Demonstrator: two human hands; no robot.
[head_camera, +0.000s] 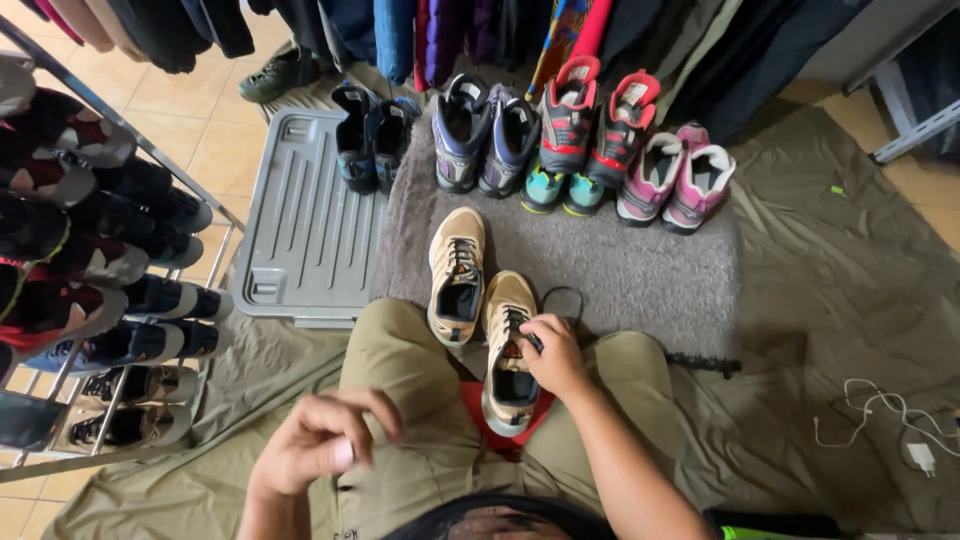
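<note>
Tiled floor shows at the edges of the head view, covered in the middle by an olive cloth sheet (820, 300) and a grey fuzzy mat (620, 270) where you sit with your knees apart. Your right hand (555, 355) pinches the dark lace (565, 295) at the tongue of the near tan shoe (510, 350), fingers closed on it, while that shoe lies between your thighs, toe pointing away, touching its partner, the second tan shoe (457, 275), just ahead and to the left. Your left hand (315, 440) hovers above your left thigh, fingers loosely curled and holding nothing that shows. To do the lacing well, I judge you should steady the shoe with the free hand and draw the lace evenly, since the loop beside the toe looks slack. The tan uppers look like soft suede with a padded collar and dark lining. Beyond, pairs stand in a row: black shoes (370, 140), purple-grey shoes (485, 135), red-and-teal shoes (590, 140), pink shoes (675, 180). A ribbed grey plastic lid (300, 230) lies flat on the left, beside a metal shoe rack (110, 290).
</note>
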